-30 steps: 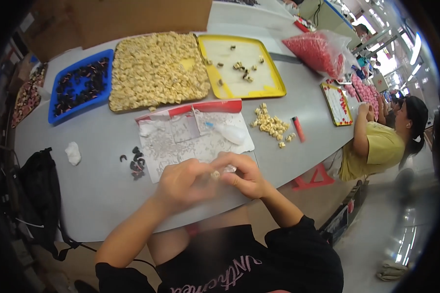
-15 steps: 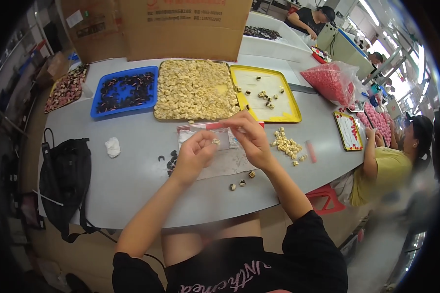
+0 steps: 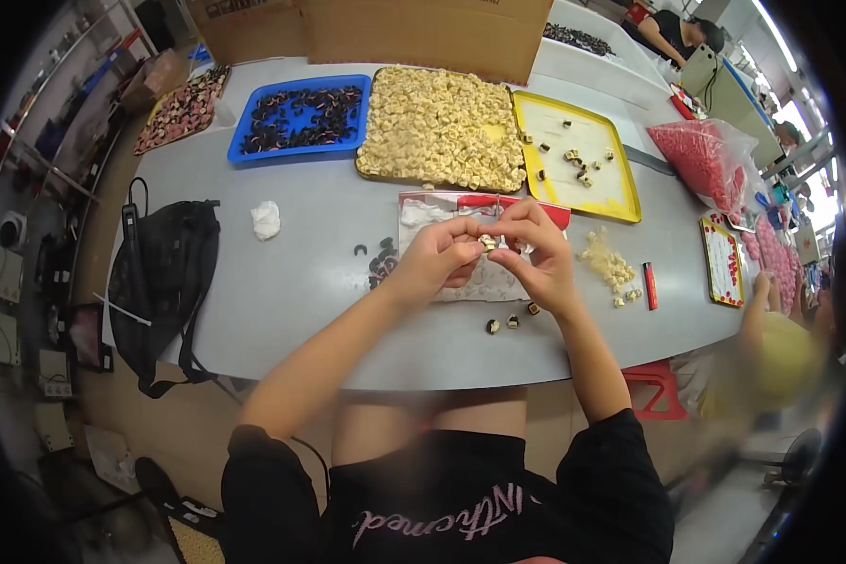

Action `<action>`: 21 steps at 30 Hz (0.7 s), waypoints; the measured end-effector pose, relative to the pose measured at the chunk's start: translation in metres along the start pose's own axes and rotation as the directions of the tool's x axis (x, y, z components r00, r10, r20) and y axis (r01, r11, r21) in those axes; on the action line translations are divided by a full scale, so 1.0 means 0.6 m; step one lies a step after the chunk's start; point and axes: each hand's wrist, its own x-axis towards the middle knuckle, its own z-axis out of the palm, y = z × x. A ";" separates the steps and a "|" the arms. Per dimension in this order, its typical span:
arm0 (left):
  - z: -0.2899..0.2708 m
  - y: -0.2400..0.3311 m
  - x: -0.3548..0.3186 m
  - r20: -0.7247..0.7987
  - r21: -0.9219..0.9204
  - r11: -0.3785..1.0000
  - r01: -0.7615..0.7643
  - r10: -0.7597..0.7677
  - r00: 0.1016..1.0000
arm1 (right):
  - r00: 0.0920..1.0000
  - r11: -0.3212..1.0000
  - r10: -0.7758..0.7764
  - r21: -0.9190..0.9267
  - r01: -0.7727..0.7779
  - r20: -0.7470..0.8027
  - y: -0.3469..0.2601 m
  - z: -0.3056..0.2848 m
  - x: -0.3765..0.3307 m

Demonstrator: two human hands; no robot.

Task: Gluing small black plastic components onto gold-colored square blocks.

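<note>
Forearms (image 3: 334,343) converging above a greyish-white paper sheet (image 3: 479,288), the left hand (image 3: 439,258) pinches one small cream block (image 3: 487,242) at its fingertips, the right hand (image 3: 540,256) curls beside it, grip indeterminable, and three black-and-cream blocks (image 3: 512,321) lie near the grey table's (image 3: 282,310) front edge.

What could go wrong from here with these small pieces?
The small cream piece pinched in the left hand could slip. Lowering the right hand might knock the three dark-and-cream pieces near the front edge of the table. The left hand might scatter the dark curved pieces beside it.
</note>
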 end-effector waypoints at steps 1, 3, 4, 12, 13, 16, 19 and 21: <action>-0.001 -0.001 -0.001 -0.003 0.000 1.000 0.005 -0.005 1.000 | 1.000 1.000 -0.002 0.005 0.002 -0.001 -0.002 0.001 0.001; 0.000 -0.001 -0.002 0.001 -0.006 1.000 -0.007 0.007 1.000 | 1.000 1.000 0.000 0.006 0.000 -0.004 0.000 0.002 -0.001; -0.001 -0.002 -0.003 -0.001 -0.005 1.000 -0.003 0.003 1.000 | 1.000 1.000 -0.001 0.004 0.001 -0.004 0.001 0.003 -0.003; -0.006 -0.013 -0.003 0.033 -0.058 0.998 0.037 -0.035 0.999 | 0.999 0.999 -0.052 0.017 0.052 0.014 -0.005 0.004 -0.001; -0.004 -0.012 -0.003 0.029 -0.055 0.998 0.037 -0.035 0.999 | 0.999 0.999 -0.046 0.021 0.045 0.028 -0.004 0.003 -0.003; 0.000 -0.011 -0.005 0.028 -0.031 1.000 0.001 -0.001 1.000 | 0.999 0.999 -0.045 0.016 0.045 0.029 0.000 0.005 -0.007; -0.002 -0.012 -0.006 0.027 -0.037 0.999 0.011 -0.010 1.000 | 0.998 0.998 -0.056 0.003 0.056 0.030 -0.001 0.005 -0.006; -0.007 -0.012 -0.004 0.077 -0.087 0.995 0.049 -0.042 0.996 | 0.998 0.998 -0.062 -0.016 0.062 0.026 -0.002 0.003 -0.006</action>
